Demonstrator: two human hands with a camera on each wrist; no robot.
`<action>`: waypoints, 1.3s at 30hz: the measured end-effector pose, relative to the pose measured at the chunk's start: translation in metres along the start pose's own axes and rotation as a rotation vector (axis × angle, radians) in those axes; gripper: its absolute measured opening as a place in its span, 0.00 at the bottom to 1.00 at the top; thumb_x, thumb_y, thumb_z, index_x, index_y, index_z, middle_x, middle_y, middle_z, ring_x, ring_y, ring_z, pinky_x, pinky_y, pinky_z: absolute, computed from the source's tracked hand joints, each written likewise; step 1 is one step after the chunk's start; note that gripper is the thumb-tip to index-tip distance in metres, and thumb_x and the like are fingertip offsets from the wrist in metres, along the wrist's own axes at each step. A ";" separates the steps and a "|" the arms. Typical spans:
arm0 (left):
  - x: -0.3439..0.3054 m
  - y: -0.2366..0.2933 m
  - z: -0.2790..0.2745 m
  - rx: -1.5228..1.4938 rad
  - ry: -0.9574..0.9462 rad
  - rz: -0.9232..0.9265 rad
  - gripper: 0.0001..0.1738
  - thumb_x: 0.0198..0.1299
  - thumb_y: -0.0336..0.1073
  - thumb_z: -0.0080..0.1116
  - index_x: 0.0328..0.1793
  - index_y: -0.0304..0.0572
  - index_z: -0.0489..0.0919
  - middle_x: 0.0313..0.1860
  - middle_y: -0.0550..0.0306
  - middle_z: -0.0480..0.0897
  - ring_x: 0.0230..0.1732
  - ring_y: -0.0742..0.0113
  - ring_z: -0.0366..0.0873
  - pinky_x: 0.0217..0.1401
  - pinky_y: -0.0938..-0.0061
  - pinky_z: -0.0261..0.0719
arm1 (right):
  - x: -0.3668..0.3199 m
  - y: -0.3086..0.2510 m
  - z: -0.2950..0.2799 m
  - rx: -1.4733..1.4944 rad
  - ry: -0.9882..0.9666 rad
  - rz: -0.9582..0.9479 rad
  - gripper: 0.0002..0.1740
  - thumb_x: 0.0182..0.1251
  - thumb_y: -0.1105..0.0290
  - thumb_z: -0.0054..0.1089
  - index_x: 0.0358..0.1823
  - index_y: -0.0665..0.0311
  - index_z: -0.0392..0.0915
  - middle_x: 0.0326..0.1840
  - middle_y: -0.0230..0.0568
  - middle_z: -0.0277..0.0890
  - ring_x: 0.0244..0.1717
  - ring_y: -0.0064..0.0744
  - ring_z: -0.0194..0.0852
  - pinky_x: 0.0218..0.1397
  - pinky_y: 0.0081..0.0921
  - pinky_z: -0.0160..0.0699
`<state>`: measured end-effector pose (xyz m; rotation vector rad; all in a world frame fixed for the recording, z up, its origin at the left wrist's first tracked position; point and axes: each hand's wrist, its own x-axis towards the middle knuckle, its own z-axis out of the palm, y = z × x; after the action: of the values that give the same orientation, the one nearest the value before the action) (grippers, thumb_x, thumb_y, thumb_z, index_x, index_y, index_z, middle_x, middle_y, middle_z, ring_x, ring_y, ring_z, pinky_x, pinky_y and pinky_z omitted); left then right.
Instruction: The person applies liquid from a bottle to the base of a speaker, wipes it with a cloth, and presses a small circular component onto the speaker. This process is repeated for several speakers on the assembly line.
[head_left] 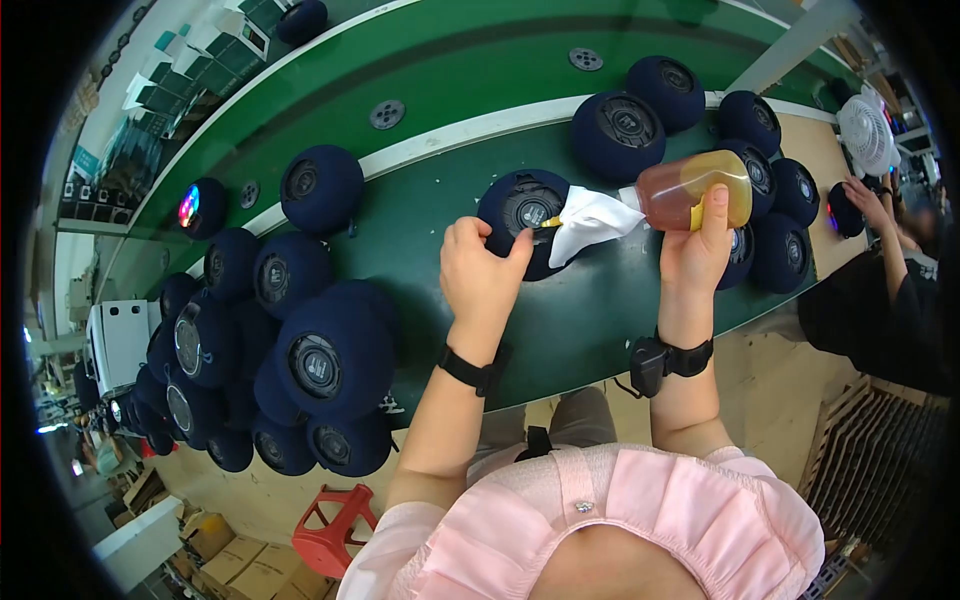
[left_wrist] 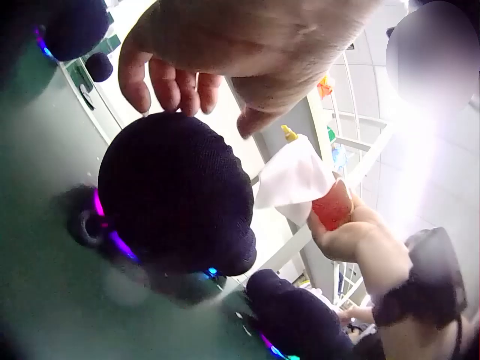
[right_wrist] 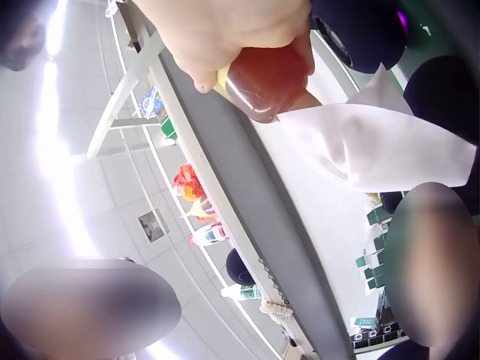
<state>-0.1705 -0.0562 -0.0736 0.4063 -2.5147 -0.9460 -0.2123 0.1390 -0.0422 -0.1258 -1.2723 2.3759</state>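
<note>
A navy, fabric-covered round speaker (head_left: 507,200) sits on the green worktable with its dark round panel facing up. My left hand (head_left: 482,270) is at its near left side; in the left wrist view, the fingertips (left_wrist: 166,97) reach the speaker's top edge while the thumb stands apart. My right hand (head_left: 692,255) grips a squeeze bottle (head_left: 680,190) of reddish-amber liquid, tipped sideways towards the speaker. A white cloth (head_left: 592,225) wraps the bottle's neck and overlaps the speaker's right side. The yellow nozzle tip (head_left: 549,222) pokes out over the panel.
Many similar speakers (head_left: 318,350) are heaped at the left, and more (head_left: 620,130) stand at the back right. A white raised strip (head_left: 440,150) runs along the table's far side. At the far right are a white fan (head_left: 866,135) and another person's hand (head_left: 868,203) on a speaker.
</note>
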 end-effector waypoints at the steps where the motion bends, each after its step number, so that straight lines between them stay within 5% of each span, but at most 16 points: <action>1: 0.002 -0.002 0.001 0.025 -0.020 -0.034 0.17 0.41 0.40 0.66 0.32 0.36 0.75 0.28 0.53 0.76 0.29 0.60 0.74 0.35 0.68 0.74 | 0.001 -0.001 0.001 0.019 -0.020 0.007 0.21 0.67 0.58 0.52 0.54 0.63 0.66 0.50 0.37 0.71 0.52 0.32 0.71 0.55 0.31 0.71; 6: 0.009 -0.008 -0.002 0.063 -0.064 -0.049 0.16 0.41 0.39 0.64 0.33 0.34 0.76 0.29 0.50 0.78 0.30 0.58 0.77 0.37 0.68 0.76 | 0.018 -0.006 0.001 0.172 0.040 0.126 0.21 0.67 0.57 0.51 0.55 0.62 0.67 0.52 0.37 0.71 0.54 0.34 0.70 0.58 0.34 0.70; 8: 0.009 -0.009 -0.004 0.109 -0.037 0.059 0.11 0.41 0.35 0.60 0.31 0.36 0.78 0.28 0.47 0.79 0.29 0.50 0.77 0.35 0.62 0.76 | 0.022 -0.012 0.004 0.239 0.084 0.189 0.21 0.67 0.56 0.51 0.54 0.61 0.67 0.53 0.37 0.71 0.54 0.35 0.70 0.58 0.36 0.69; 14: 0.009 -0.011 -0.001 0.108 -0.020 0.405 0.04 0.45 0.29 0.56 0.24 0.36 0.79 0.22 0.48 0.78 0.24 0.51 0.76 0.32 0.63 0.76 | 0.021 -0.014 -0.001 0.242 0.122 0.242 0.21 0.66 0.56 0.51 0.55 0.59 0.67 0.53 0.36 0.72 0.54 0.37 0.71 0.58 0.39 0.70; 21: 0.014 -0.013 -0.002 -0.009 -0.092 0.261 0.03 0.49 0.27 0.57 0.26 0.35 0.79 0.26 0.46 0.79 0.29 0.50 0.77 0.34 0.64 0.75 | 0.016 -0.001 -0.009 0.131 0.062 0.101 0.20 0.68 0.58 0.50 0.55 0.63 0.66 0.51 0.39 0.72 0.52 0.36 0.72 0.55 0.36 0.72; 25: 0.013 -0.012 0.000 -0.004 -0.097 0.238 0.04 0.53 0.28 0.55 0.27 0.36 0.77 0.27 0.49 0.78 0.31 0.49 0.76 0.37 0.62 0.73 | 0.012 0.013 0.004 0.014 -0.058 0.012 0.23 0.57 0.70 0.64 0.52 0.67 0.67 0.44 0.36 0.74 0.45 0.26 0.73 0.49 0.23 0.72; 39: 0.011 -0.012 0.002 -0.012 -0.059 0.285 0.03 0.52 0.27 0.55 0.28 0.36 0.77 0.27 0.49 0.79 0.31 0.51 0.76 0.36 0.63 0.73 | -0.005 0.030 0.025 -0.272 -0.141 -0.163 0.38 0.48 0.66 0.73 0.55 0.70 0.59 0.48 0.40 0.70 0.49 0.26 0.70 0.51 0.22 0.72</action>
<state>-0.1798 -0.0682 -0.0797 0.0132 -2.5297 -0.8695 -0.2250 0.1030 -0.0529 0.0632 -1.6038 2.0972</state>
